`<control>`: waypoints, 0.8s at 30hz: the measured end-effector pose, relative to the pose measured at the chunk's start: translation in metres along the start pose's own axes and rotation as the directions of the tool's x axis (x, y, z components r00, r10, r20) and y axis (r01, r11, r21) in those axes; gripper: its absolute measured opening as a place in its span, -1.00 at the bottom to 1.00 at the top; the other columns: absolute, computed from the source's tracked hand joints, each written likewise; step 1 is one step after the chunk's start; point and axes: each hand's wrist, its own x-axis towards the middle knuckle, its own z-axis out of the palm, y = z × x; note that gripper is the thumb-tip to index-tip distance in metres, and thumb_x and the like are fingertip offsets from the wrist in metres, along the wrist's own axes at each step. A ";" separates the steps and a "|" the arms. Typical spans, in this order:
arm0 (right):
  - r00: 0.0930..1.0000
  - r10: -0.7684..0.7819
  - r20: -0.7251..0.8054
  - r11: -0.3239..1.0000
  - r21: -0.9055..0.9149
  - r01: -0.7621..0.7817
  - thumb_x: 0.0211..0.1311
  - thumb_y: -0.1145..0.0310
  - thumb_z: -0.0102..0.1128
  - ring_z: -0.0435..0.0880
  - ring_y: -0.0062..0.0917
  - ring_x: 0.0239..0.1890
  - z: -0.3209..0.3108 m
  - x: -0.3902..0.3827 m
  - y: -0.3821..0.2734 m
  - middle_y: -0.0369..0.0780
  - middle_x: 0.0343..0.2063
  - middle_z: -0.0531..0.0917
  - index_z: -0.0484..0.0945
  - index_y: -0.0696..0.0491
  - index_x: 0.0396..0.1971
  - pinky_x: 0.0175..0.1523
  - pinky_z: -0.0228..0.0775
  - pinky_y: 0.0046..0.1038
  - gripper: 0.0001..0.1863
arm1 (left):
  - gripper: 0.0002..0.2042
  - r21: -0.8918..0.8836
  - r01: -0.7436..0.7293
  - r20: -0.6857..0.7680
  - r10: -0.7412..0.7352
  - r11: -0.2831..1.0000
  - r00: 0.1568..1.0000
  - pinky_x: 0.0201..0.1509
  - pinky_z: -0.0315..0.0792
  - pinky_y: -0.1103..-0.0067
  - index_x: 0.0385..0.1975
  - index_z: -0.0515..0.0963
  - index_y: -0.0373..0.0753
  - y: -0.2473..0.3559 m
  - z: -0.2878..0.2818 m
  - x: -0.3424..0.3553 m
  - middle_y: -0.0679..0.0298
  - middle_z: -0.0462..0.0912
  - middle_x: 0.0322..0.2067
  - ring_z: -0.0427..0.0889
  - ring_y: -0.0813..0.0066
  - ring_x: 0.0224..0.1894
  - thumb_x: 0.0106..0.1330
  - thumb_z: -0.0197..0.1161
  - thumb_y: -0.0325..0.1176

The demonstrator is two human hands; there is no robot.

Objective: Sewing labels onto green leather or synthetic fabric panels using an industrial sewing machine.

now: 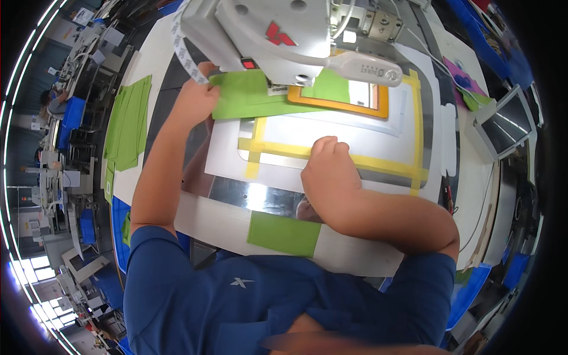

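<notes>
Under the head of a grey-white sewing machine (pixel 266 35) lies a green fabric piece (pixel 242 105). My left hand (pixel 200 97) is closed at its left edge, pinching it. An orange-yellow rectangular frame (pixel 340 111) lies over the fabric's right part. Beneath them spreads a white sheet (pixel 225 160) with strips of yellow tape (pixel 378 164). My right hand (pixel 332 168), fingers curled, rests at the near tape strip; what it holds, if anything, is hidden. Nearer my body, another green fabric piece (pixel 283 234) lies flat on the white table.
A stack of green fabric pieces (pixel 129 121) lies at the left. A measuring tape (pixel 184 44) is on the machine's left side. To the right stand a tilted screen (pixel 509 123) and purple material (pixel 464 77). Blue bins (pixel 120 231) sit beside the table.
</notes>
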 end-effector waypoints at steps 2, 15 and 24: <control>0.990 -0.008 0.143 0.999 0.036 0.003 0.43 0.16 0.25 0.61 -0.10 0.23 -0.007 0.002 0.000 0.24 0.29 0.55 0.67 0.17 0.25 0.29 0.37 -0.14 -0.48 | -0.72 0.329 0.116 0.160 -0.177 0.937 0.971 0.07 0.55 0.11 -0.01 0.59 -0.32 -0.017 -0.052 -0.020 -0.14 0.74 -0.16 0.72 -0.23 -0.06 0.34 0.28 -0.36; 0.997 0.065 0.037 0.997 0.036 -0.067 0.26 0.28 0.27 0.59 -0.17 0.08 0.017 0.011 -0.004 0.17 0.14 0.61 0.80 0.21 -0.06 0.08 0.33 -0.31 -0.62 | -0.69 0.199 0.228 0.054 -0.243 0.953 0.969 0.07 0.57 0.17 -0.15 0.65 -0.36 -0.082 -0.056 -0.053 -0.10 0.75 -0.15 0.74 -0.08 -0.01 0.38 0.38 -0.19; 0.999 0.019 0.030 0.995 0.099 -0.022 0.27 0.32 0.22 0.56 -0.27 0.01 0.010 0.007 -0.005 -0.05 -0.13 0.59 0.79 0.19 -0.19 0.07 0.37 -0.34 -0.71 | -0.72 0.130 0.256 0.134 -0.273 0.958 0.953 -0.09 0.52 0.33 -0.22 0.66 -0.34 -0.053 -0.095 -0.083 0.13 0.71 -0.31 0.67 0.21 -0.20 0.52 0.30 -0.18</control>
